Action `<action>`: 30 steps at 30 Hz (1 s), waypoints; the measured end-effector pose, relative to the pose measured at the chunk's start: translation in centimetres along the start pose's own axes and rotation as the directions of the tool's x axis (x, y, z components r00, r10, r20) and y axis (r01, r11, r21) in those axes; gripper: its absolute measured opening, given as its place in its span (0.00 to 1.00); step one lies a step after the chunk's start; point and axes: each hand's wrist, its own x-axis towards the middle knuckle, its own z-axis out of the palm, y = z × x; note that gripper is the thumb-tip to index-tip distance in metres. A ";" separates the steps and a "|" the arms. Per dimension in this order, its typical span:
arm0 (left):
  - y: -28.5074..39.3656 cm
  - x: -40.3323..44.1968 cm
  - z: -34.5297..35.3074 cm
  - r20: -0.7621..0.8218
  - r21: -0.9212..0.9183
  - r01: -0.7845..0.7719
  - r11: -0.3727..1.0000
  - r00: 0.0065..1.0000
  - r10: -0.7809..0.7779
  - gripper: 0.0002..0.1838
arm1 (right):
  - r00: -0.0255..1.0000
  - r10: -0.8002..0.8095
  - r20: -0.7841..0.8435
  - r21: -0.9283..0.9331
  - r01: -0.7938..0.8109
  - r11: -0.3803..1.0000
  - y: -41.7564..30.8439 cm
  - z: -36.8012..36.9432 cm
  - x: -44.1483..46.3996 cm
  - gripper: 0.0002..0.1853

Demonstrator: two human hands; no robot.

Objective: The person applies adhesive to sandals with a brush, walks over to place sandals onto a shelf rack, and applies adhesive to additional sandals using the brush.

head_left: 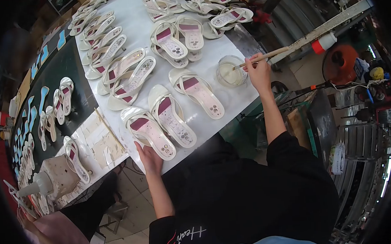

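Observation:
My right hand is closed around a wooden-handled brush, its tip down in a glass bowl of whitish liquid. At the near edge of the white table, my left hand is by the heel end of a white sandal; part of its fingers is hidden beneath the sandal, and its grip cannot be made out. A second sandal lies right beside that one. Another sandal sits between this pair and the bowl. All three show pale insoles with maroon patches.
Rows of sandals line the table's left side, and stacked pairs stand farther back. At left, a dark conveyor carries more sandals. A co-worker's arm is at lower left. A metal bar runs at upper right.

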 end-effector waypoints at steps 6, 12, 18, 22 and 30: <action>0.0 0.0 0.1 -0.036 0.015 -0.017 1.000 0.999 0.017 0.42 | 0.997 -0.022 0.080 -0.050 0.026 0.998 0.1 0.3 0.3 0.08; -0.1 0.1 -0.3 -0.030 -0.003 -0.035 0.999 0.999 0.035 0.41 | 0.969 -0.046 0.241 0.139 0.013 0.990 -1.9 0.1 -1.6 0.08; 0.0 0.0 0.0 -0.046 -0.053 -0.044 0.998 0.998 0.042 0.40 | 0.986 -0.017 0.167 0.340 -0.041 0.940 -2.2 -0.8 -1.3 0.07; 0.2 0.3 1.1 -0.111 -0.051 -0.020 0.999 0.994 0.014 0.43 | 0.955 -0.072 0.289 0.205 0.012 0.979 -2.4 -1.0 -2.7 0.05; -0.6 0.7 3.5 -0.193 0.059 -0.128 0.990 0.972 0.137 0.43 | 0.984 -0.065 0.164 0.300 0.012 0.954 -1.9 -1.1 -3.4 0.06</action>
